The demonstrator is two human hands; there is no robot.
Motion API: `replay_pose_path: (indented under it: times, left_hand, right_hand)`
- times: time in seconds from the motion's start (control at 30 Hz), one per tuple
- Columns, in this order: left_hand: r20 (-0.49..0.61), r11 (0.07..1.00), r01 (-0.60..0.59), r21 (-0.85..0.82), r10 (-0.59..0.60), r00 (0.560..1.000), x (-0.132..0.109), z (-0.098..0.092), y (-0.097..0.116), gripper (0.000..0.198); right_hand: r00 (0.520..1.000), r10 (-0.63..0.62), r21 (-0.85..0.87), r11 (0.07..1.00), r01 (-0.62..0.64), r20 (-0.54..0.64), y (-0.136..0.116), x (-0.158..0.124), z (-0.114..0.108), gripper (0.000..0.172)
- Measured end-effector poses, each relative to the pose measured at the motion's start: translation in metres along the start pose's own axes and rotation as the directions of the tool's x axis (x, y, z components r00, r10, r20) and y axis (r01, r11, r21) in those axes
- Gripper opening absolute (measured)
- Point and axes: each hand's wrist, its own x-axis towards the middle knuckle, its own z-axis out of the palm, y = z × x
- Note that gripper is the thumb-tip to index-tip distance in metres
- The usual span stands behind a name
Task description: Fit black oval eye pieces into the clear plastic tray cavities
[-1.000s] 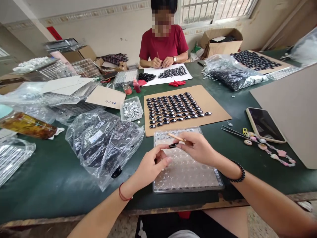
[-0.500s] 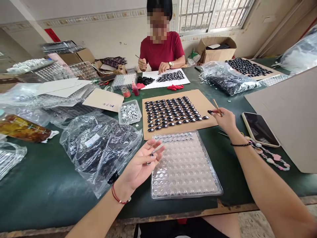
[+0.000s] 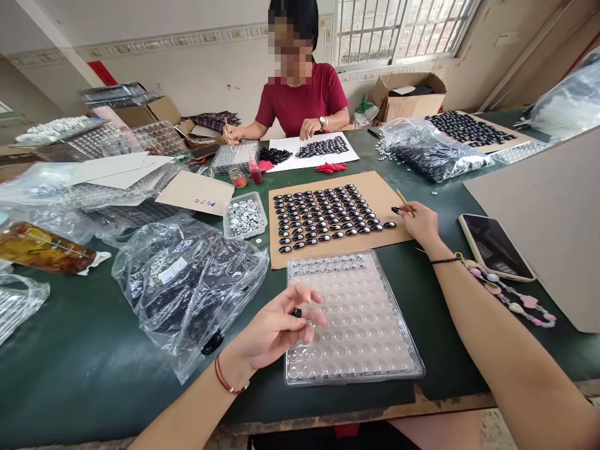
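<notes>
My left hand (image 3: 276, 325) is over the left part of a clear plastic tray (image 3: 398, 337) of round hollows. Its thumb and fingers pinch a small glossy black piece (image 3: 296, 312); the other fingers are loosely curled. At the right edge of a cardboard sheet (image 3: 389, 194), my right hand (image 3: 422, 225) grips a thin wooden stick (image 3: 403, 201), slanting up. Something small and dark shows at its fingertips; I cannot tell what. Rows of black oval pieces with pale shiny spots (image 3: 323, 215) lie on the cardboard. Small clear or silvery pieces sit in the tray's far rows.
Left of the tray lies a plastic bag of black pieces (image 3: 187, 281); behind it stands a tub of silvery discs (image 3: 246, 215). A phone (image 3: 495, 247) and a beaded strap (image 3: 515, 300) lie to the right. Across the table, a person in red (image 3: 300, 100) holds a stick.
My left hand has moved slightly down and right over the tray, its fingers curling more. My right hand has shifted slightly left with the stick. The other person's stick hand has moved left to a tray.
</notes>
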Motion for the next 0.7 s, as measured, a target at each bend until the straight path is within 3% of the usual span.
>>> replay_pose_path:
  times: [0.1, 0.17, 0.4, 0.7]
  left_hand:
    - [0.145, 0.966, 0.175, 0.189, -0.204, 0.968, 0.0006, 0.0002, 0.0018, 0.018]
    - [0.168, 0.929, 0.223, 0.294, -0.280, 0.945, 0.0004, 0.0015, 0.0033, 0.020]
    - [0.020, 0.939, 0.180, 0.291, -0.195, 0.981, 0.0000, 0.0020, 0.0048, 0.016]
    - [-0.086, 0.913, 0.195, 0.359, -0.176, 0.981, -0.0009, 0.0034, 0.0056, 0.016]
  right_hand:
    - [0.998, -0.024, -0.022, 0.999, 0.026, 0.050, 0.0008, 0.0025, 0.0021, 0.027]
    - [0.996, -0.052, -0.037, 0.998, 0.055, 0.070, -0.0011, 0.0018, 0.0032, 0.028]
    - [0.982, -0.138, -0.071, 0.986, 0.148, 0.129, -0.0068, -0.0015, 0.0015, 0.028]
    - [0.978, -0.138, -0.094, 0.984, 0.153, 0.154, -0.0074, -0.0034, -0.0002, 0.029]
